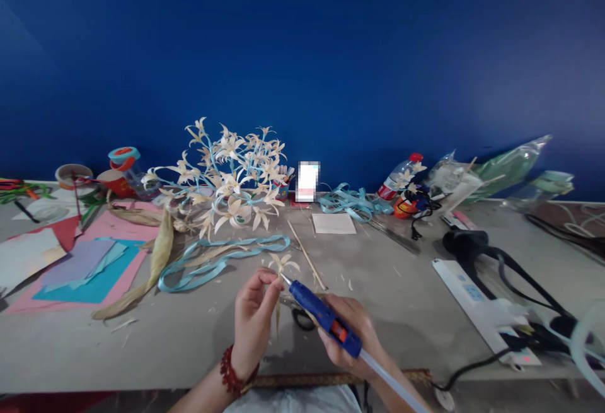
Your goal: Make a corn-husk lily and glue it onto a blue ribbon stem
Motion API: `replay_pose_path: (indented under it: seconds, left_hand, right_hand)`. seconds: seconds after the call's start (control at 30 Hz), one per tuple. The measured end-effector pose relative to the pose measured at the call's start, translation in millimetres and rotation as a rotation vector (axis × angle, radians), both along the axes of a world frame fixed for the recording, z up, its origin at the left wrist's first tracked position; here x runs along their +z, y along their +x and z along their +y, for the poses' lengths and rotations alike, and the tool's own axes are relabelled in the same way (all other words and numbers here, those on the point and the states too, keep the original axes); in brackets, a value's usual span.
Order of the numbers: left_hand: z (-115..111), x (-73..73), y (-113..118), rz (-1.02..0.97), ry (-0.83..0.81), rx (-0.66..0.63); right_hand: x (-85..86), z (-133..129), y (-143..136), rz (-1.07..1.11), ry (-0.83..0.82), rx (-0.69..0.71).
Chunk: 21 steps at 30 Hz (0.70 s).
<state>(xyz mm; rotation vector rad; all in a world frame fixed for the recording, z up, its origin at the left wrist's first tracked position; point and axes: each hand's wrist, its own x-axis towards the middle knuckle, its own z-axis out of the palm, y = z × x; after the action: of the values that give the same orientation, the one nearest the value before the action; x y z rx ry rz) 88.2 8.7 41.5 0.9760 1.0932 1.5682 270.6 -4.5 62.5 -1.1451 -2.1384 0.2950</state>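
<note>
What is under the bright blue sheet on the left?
Pink paper shows past the edges of the blue sheet. Anything fully beneath the blue sheet is covered and cannot be seen.

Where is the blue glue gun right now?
In the head view, the blue glue gun is low, just right of centre, in the person's right hand, its nozzle tip at the pale flower in the left hand.

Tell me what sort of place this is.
Probably a craft worktable: a blue glue gun in use, overlapping sheets of coloured paper, and a bunch of cream petalled handmade-looking flowers on pale blue stems.
</note>
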Motion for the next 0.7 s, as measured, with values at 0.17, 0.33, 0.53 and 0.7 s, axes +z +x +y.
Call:
replay_pose_path:
  seconds: [0.17, 0.33, 0.53, 0.7]
  left_hand:
    - [-0.7, -0.9, 0.3, -0.041, -0.008, -0.005]
    - [-1.0, -0.8, 0.3, -0.064, -0.018, -0.027]
    - [-1.0, -3.6, -0.5, -0.047, -0.050, -0.010]
    - [-1.3, -7.1, -3.1, -0.124, -0.091, 0.011]
  right_hand:
    - [1.1, -0.3, -1.1, 0.029, -0.018, 0.011]
    - [-1.1, 0.3, 0.3, 0.053, -0.050, 0.020]
    - [-10.4, 2.7, 4.1, 0.067, -0.026, -0.012]
    - [-19.8, 10.3, 21.4, 0.012, -0.015, -0.095]
